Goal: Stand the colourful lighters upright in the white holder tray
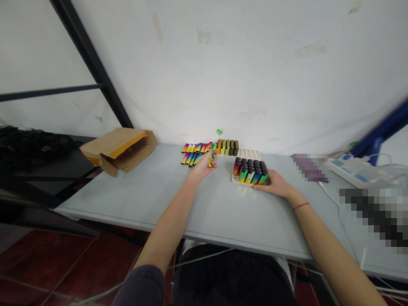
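Note:
My left hand (201, 167) is closed around a green-and-yellow lighter (211, 160), held upright just above the table. Behind and left of it, several multicoloured lighters (188, 159) lie on their sides in two rows, partly covered by the hand. My right hand (276, 184) grips the right side of a white tray (245, 183), its thumb along the front edge. Rows of black-topped lighters (253, 173) stand upright in this tray, and its front left corner shows a bare slot. Some of the right fingers are hidden behind the tray.
Against the wall, gold, green and dark lighters (227, 147) stand beside a white holed tray (250, 154). An open cardboard box (119, 146) lies at the left. A power strip (350, 172) and white cable (330, 195) are at the right, near blurred-out items.

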Demonstrator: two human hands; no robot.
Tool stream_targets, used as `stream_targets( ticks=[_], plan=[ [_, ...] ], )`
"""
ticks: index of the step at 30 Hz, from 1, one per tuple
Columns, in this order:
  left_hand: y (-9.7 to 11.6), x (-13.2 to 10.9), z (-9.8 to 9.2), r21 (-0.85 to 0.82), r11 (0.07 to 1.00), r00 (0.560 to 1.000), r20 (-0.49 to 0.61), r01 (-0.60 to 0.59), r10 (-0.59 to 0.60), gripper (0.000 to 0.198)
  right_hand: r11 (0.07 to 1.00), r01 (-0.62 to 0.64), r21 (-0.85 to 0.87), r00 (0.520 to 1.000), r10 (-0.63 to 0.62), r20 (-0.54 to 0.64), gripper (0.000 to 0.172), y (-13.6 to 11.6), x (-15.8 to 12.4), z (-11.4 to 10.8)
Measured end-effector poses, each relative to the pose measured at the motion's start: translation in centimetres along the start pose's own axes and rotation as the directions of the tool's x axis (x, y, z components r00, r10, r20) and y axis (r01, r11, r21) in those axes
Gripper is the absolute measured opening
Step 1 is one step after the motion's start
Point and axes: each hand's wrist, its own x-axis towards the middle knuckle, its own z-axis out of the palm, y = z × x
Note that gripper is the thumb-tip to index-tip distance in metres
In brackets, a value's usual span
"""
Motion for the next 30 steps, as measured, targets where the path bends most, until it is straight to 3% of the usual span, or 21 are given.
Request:
stream_targets(
  ticks=[5,8,12,23,30],
  plan=[
    [-1.9,-0.6,1.4,0.081,0.997,0.999,0.031,-0.02,0.018,0.023,1.0,-0.007,0.004,1.0,0.007,0.0,0.065,-0.1,0.0,-0.1],
    [-2.4,-0.8,1.9,0.058,0.998,0.998,0.059,0.023,-0.026,0.042,1.0,-0.005,0.021,1.0,0.005,-0.002,0.063,-0.1,0.0,-0.1],
    [-3.1,-1.1,2.1,0.07,0.998,1.0,0.007,-0.005,0.005,0.058,1.0,-0.009,0.025,1.0,0.009,0.008,0.063,-0.2,0.1,-0.1],
    [-4.4,-0.3,2.0,0.127,0.99,0.995,0.065,0.065,-0.074,0.054,1.0,-0.009,0.008,1.0,0.009,-0.002,0.062,-0.4,0.0,-0.1],
    [-5.1,-0.5,2.2,0.231,0.972,0.993,0.095,0.041,-0.065,0.049,1.0,-0.01,0.014,1.0,0.01,0.001,0.065,-0.4,0.1,-0.1]
  ],
)
